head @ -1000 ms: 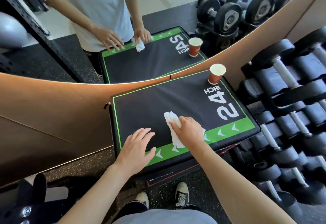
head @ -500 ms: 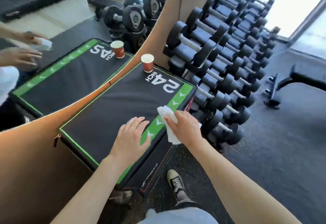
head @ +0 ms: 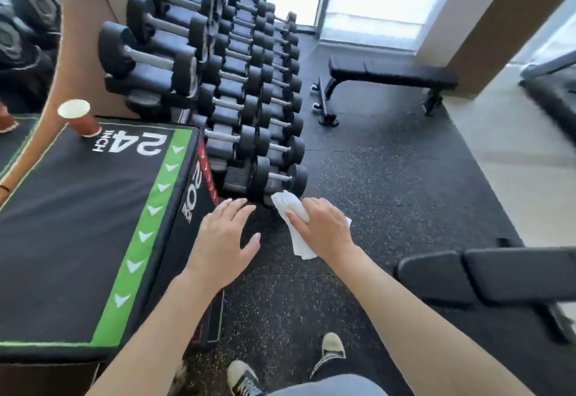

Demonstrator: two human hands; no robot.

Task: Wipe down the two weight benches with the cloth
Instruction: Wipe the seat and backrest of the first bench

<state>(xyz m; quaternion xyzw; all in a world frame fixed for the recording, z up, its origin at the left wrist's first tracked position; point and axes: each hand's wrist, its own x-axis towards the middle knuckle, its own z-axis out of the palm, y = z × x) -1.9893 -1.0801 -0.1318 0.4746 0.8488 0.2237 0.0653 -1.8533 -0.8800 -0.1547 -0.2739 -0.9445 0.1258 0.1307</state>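
My right hand [head: 324, 229] grips a crumpled white cloth [head: 291, 213] in the air above the black rubber floor. To its left my left hand [head: 223, 240] hovers with fingers spread and straight, holding nothing, just off the right side of the plyo box. One black flat weight bench [head: 396, 73] stands at the far centre right near the window. A second black bench [head: 486, 274] reaches in from the right edge, close to my right forearm.
A black and green plyo box [head: 78, 224] marked 24 INCH fills the left, with a red paper cup [head: 79, 118] at its far corner. A long rack of dumbbells [head: 237, 84] runs away from me beside it. My shoes [head: 332, 349] stand on the floor.
I have turned to the right, away from the box. Both hands have come off the box top and now hang over the floor. The two benches have come into view.
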